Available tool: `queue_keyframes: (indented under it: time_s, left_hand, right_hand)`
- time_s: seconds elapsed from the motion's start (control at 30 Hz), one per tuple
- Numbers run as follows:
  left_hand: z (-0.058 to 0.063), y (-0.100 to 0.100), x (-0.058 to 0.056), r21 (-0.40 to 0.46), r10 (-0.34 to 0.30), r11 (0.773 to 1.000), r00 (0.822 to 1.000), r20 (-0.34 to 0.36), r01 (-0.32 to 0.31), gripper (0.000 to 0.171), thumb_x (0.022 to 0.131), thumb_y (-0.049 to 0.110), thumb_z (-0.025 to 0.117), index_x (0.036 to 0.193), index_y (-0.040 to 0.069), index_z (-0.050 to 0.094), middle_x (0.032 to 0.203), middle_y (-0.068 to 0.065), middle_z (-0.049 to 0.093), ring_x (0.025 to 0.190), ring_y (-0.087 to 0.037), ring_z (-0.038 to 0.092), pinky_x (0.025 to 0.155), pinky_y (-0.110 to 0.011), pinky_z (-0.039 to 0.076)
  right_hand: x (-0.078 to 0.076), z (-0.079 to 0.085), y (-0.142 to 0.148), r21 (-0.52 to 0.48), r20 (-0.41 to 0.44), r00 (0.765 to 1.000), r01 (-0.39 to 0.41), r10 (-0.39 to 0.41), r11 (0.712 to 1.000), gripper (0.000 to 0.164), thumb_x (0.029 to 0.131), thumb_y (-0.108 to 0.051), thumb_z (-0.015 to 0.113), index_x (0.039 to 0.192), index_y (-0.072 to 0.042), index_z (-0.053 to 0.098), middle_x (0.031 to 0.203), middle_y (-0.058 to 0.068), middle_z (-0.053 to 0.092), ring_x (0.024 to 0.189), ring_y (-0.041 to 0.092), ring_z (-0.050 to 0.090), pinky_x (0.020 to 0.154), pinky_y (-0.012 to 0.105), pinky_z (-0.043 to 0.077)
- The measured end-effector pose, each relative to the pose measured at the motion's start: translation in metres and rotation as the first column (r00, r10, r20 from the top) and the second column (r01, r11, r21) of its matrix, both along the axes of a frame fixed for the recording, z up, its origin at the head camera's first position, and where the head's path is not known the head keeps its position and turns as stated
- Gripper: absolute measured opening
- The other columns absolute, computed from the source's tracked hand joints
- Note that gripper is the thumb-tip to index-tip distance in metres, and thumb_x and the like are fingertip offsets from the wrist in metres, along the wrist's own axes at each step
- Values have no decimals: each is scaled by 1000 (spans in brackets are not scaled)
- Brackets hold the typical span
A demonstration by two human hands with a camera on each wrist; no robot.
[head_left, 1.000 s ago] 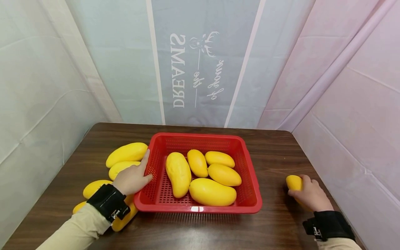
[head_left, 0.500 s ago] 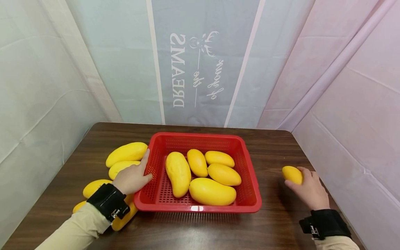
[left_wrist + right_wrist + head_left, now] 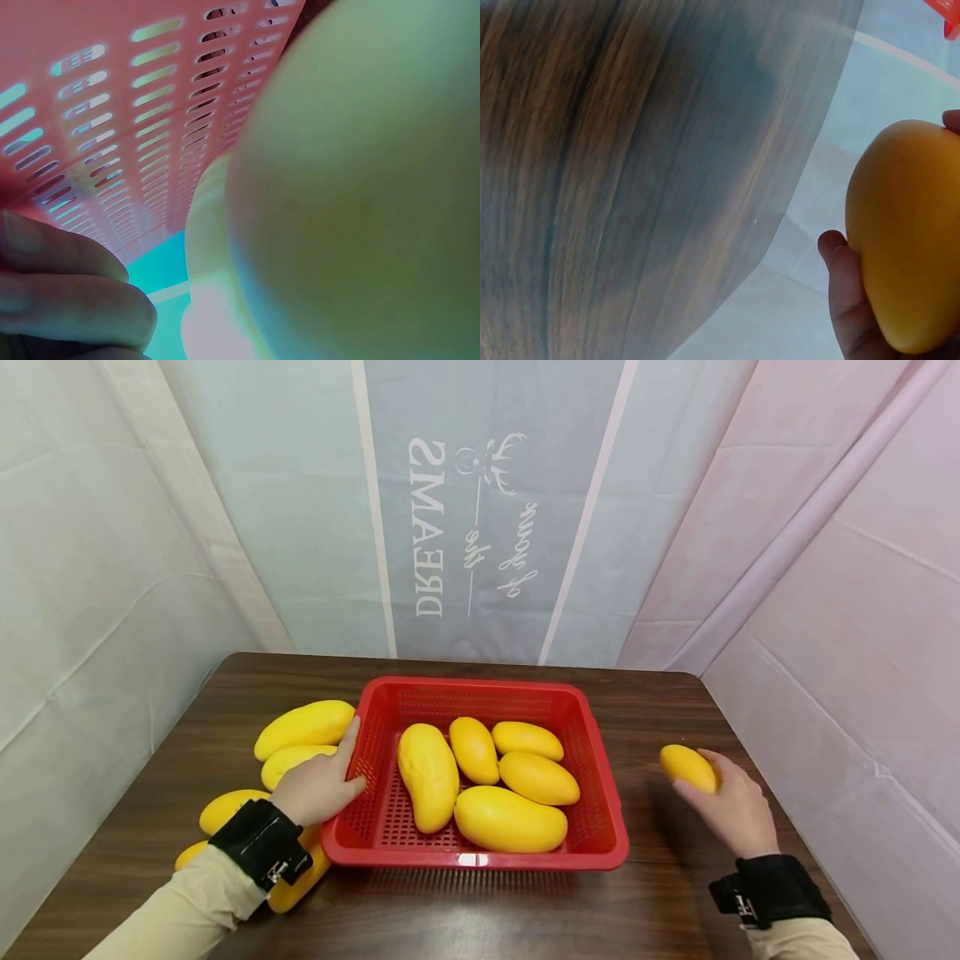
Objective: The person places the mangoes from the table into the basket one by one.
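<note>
The right hand [image 3: 737,802] has a mango [image 3: 687,767] in its grip, now shifted left, closer to the red basket [image 3: 540,861] the left hand [image 3: 317,787] holds; gathering seems underway.

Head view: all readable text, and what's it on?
"DREAMS": sideways on the fabric backdrop.
"the": same backdrop.
"of": same backdrop; the script word beside it is too stylised to read surely.
Left wristband, right wristband: pale marks, too small to read.
</note>
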State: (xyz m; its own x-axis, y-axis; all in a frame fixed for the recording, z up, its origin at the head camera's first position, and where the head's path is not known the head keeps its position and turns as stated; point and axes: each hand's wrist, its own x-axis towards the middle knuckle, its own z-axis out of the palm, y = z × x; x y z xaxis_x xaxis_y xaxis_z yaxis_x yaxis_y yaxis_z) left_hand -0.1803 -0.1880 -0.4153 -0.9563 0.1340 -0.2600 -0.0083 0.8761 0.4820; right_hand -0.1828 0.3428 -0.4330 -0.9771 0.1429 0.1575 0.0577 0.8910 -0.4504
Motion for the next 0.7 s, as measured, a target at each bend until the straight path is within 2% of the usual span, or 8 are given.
queue_keyframes:
  time_s: [0.13, 0.33, 0.7]
  left_hand:
    - [1, 1, 1, -3, 1, 1000, 1000, -2, -1, 92, 96, 28, 59, 160, 13, -6, 73, -4, 61, 56, -14, 62, 56, -29, 50]
    - [1, 1, 1, -3, 2, 1000, 1000, -1, -2, 92, 96, 28, 59, 160, 13, -6, 74, -4, 61, 57, -14, 62, 57, -29, 50]
    - [1, 1, 1, 2, 2, 1000, 1000, -1, -2, 92, 96, 29, 59, 160, 12, -6, 74, -4, 61, 57, -13, 62, 56, -29, 50]
  right_hand:
    - [0, 3, -6, -64, -30, 1000, -10, 8, 998, 71, 92, -42, 65, 143, 3, 44, 126, 33, 54, 93, 37, 54, 67, 34, 37]
    - [1, 9, -14, -184, -4, 1000, 19, -20, 983, 73, 95, -44, 61, 148, 1, 38, 132, 31, 50, 100, 39, 52, 71, 36, 39]
    - [-1, 14, -25, -248, -36, 998, 33, -44, 968, 71, 94, -45, 63, 147, -3, 41, 134, 29, 51, 104, 37, 51, 74, 37, 39]
